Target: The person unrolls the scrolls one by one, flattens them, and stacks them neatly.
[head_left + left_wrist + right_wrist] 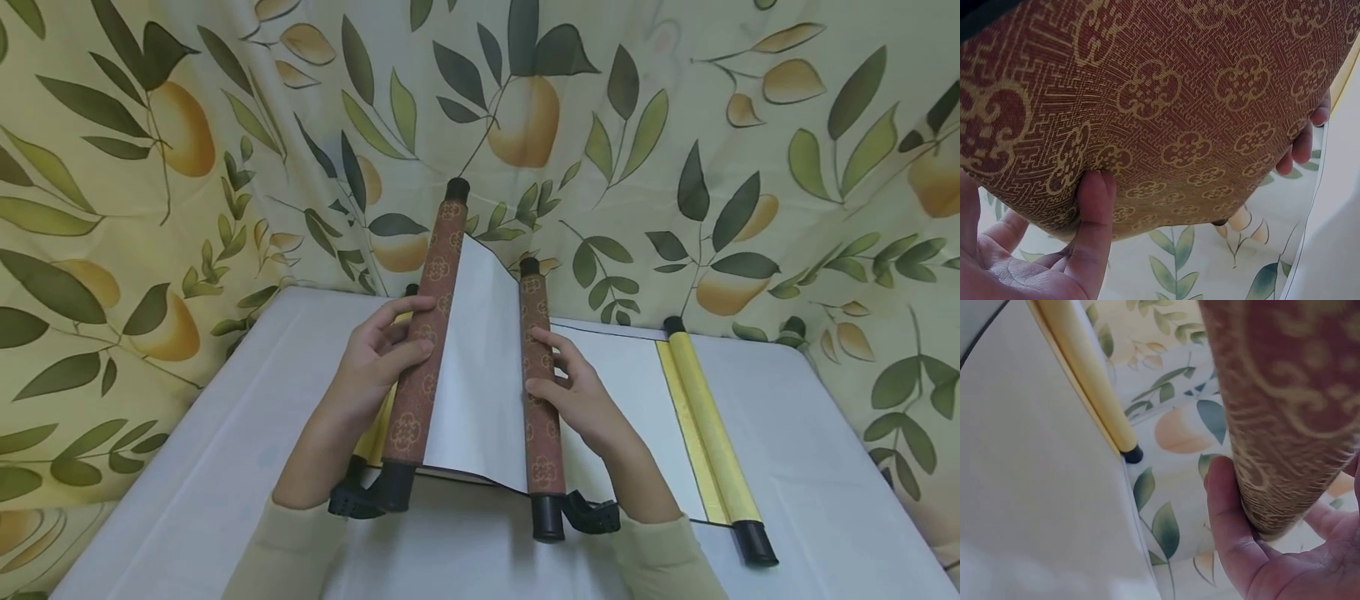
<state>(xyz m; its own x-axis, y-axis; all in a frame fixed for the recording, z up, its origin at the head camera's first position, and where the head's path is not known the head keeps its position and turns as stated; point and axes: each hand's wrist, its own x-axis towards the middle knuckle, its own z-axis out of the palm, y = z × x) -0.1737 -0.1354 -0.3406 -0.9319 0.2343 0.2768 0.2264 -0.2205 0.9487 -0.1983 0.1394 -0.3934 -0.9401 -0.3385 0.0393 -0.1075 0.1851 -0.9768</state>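
A red brocade hanging scroll (442,275) with black end knobs is held above the table, tilted, a short stretch of white paper (480,375) between its two rolls. My left hand (378,350) grips the left roll, thumb in front. Around the right roll (542,417), my right hand (577,383) has its thumb and fingers curled. The gold-patterned red brocade (1185,150) fills much of the left wrist view, pressed by the thumb. In the right wrist view, the fingers (1229,512) hold the brocade's lower part.
Behind lies a second scroll on the white-covered table (810,433), with white paper spread out and a yellow roller (712,417) at its right. Its left yellow roller (375,433) is mostly hidden behind my left hand. A leaf-and-fruit patterned curtain (637,167) hangs at the back.
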